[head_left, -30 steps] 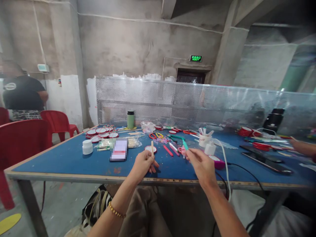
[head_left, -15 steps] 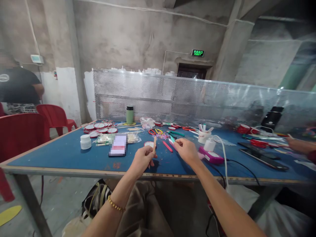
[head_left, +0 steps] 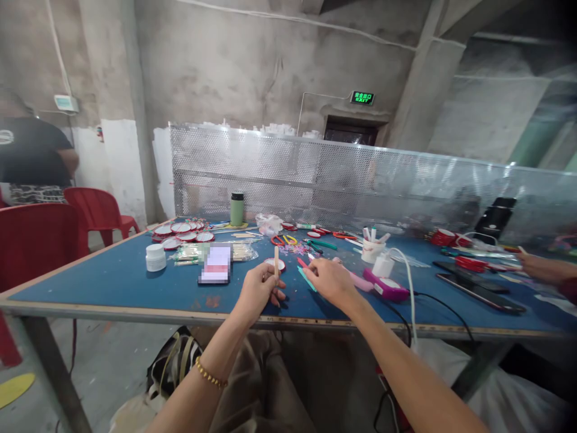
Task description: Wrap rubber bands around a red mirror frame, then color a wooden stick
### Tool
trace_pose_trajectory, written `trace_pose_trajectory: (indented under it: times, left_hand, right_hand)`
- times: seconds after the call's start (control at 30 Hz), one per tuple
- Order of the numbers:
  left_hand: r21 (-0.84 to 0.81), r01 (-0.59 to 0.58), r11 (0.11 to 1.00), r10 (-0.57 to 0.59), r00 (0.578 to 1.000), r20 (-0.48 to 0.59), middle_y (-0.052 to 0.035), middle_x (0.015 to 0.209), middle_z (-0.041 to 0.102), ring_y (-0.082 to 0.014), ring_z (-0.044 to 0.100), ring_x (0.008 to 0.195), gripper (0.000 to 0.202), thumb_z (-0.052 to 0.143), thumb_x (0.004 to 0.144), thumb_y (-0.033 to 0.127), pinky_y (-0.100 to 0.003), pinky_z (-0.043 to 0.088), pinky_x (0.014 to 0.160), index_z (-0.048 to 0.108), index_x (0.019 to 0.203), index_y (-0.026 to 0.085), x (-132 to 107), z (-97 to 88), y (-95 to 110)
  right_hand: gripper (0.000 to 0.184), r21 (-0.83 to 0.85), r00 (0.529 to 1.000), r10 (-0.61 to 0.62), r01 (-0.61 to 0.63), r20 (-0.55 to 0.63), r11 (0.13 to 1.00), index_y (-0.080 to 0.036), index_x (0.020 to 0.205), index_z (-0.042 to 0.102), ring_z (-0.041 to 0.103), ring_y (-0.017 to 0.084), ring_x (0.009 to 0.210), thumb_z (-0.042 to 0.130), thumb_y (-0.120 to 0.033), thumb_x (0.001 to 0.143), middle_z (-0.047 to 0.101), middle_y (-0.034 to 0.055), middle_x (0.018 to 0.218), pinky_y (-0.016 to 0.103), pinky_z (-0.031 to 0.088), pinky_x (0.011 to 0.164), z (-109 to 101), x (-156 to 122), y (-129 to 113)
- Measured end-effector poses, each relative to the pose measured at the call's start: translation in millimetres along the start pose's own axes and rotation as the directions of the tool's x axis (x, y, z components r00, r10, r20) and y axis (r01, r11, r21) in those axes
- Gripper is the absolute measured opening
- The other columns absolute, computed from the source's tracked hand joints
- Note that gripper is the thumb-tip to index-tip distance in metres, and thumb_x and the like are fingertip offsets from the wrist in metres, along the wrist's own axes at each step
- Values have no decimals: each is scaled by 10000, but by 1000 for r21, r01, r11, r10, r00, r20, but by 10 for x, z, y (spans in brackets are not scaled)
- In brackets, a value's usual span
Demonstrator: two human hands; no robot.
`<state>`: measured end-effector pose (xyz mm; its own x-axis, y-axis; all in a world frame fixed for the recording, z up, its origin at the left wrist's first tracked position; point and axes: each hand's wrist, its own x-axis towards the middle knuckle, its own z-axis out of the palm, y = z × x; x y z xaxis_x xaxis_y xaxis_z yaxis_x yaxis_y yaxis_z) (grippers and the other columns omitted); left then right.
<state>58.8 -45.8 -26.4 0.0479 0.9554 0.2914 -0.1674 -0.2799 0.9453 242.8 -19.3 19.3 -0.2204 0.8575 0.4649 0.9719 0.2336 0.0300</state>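
My left hand (head_left: 261, 287) is closed round a flat wooden stick (head_left: 276, 262) that stands up from the fingers. Just behind the stick lies a small white disc with a red rim (head_left: 281, 264), partly hidden. My right hand (head_left: 331, 278) is closed on a teal marker (head_left: 307, 279), which points down and left toward the tabletop. A pink marker (head_left: 302, 263) lies beside the right fingers, partly covered by them. Behind the hands is a scatter of small pink and purple pieces (head_left: 294, 248).
A phone (head_left: 215, 264), a white jar (head_left: 155, 258) and bagged sticks (head_left: 243, 251) are on the left, with red-rimmed discs (head_left: 181, 228) behind. To the right stand a cup of pens (head_left: 372, 249) and a purple device (head_left: 386, 287) with cables. Another person's hand (head_left: 538, 266) is far right.
My right hand has come nearer and lower, and the teal marker now points down-left instead of up. My left hand has shifted slightly left, with the stick more upright.
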Motion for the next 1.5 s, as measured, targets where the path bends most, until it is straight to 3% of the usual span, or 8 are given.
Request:
trace_pose_trajectory:
  times: [0.13, 0.27, 0.53, 0.67, 0.83, 1.07, 1.23, 1.5]
  left_hand:
    - [4, -28, 1000, 28, 999, -30, -43, 753, 652, -105, 617, 488, 94, 569, 774, 224, -188, 450, 384, 532, 784, 138, -2, -9, 2]
    - [41, -33, 999, 35, 998, -59, -18, 691, 622, -107, 581, 490, 65, 507, 781, 176, -204, 447, 425, 552, 809, 139, 25, -23, -30]
    - [449, -145, 882, 176, 984, -29, 28, 544, 509, -100, 433, 466, 162, 524, 807, 205, -212, 281, 475, 626, 686, 170, 73, -37, -106]
    - [318, -129, 939, 125, 992, 32, 25, 536, 509, -85, 387, 415, 252, 467, 852, 272, -215, 271, 453, 571, 647, 170, 46, -33, -63]
    - [103, -68, 992, 62, 996, 60, 11, 651, 613, -56, 379, 382, 251, 490, 835, 349, -200, 243, 419, 603, 912, 139, 7, -30, -2]
    - [78, -29, 997, 24, 998, 66, -36, 728, 687, -42, 408, 372, 279, 487, 853, 422, -179, 220, 396, 541, 895, 151, -9, -21, 8]
    - [76, -44, 996, 40, 998, 55, -36, 700, 696, -45, 409, 359, 255, 517, 833, 404, -179, 241, 389, 536, 873, 153, -3, -12, 7]
    - [89, -45, 995, 40, 997, 63, -40, 729, 700, -38, 426, 362, 210, 510, 835, 353, -161, 243, 373, 536, 884, 151, -3, -29, -28]
  right_hand:
    - [179, -41, 995, -78, 81, 69, 996, -127, 1029, 636, 654, 276, 997, 580, -241, 902, 700, 144, 1076, 321, 433, 784, 100, -92, -61]
    - [156, -60, 986, -116, 123, 116, 991, -124, 1013, 610, 650, 268, 995, 494, -110, 909, 692, 143, 1040, 320, 446, 779, 144, -148, -68]
    - [183, -72, 997, -48, 52, 57, 996, -149, 1085, 567, 650, 229, 989, 477, -165, 927, 696, 110, 1052, 279, 424, 801, -6, -96, 83]
    - [236, -155, 998, 65, -60, 23, 986, -157, 1162, 529, 659, 268, 1005, 465, -235, 948, 686, 131, 1105, 300, 424, 748, -131, 89, 159]
    - [191, -198, 993, 82, -63, 85, 978, -155, 1093, 571, 685, 272, 961, 487, -189, 924, 719, 141, 1025, 314, 425, 757, -74, 194, 62]
    - [243, -221, 989, 42, -10, 140, 975, -119, 1102, 595, 682, 304, 976, 415, -116, 939, 719, 171, 1035, 409, 407, 839, 33, 164, 23]
    - [216, -217, 991, 17, 12, 133, 976, -141, 1060, 643, 687, 292, 968, 459, -161, 949, 726, 157, 1018, 384, 409, 829, 49, 150, 35]
    - [323, -190, 992, 119, -125, -41, 974, -207, 1017, 719, 683, 279, 944, 404, -249, 961, 743, 128, 992, 327, 440, 729, -359, 365, 314]
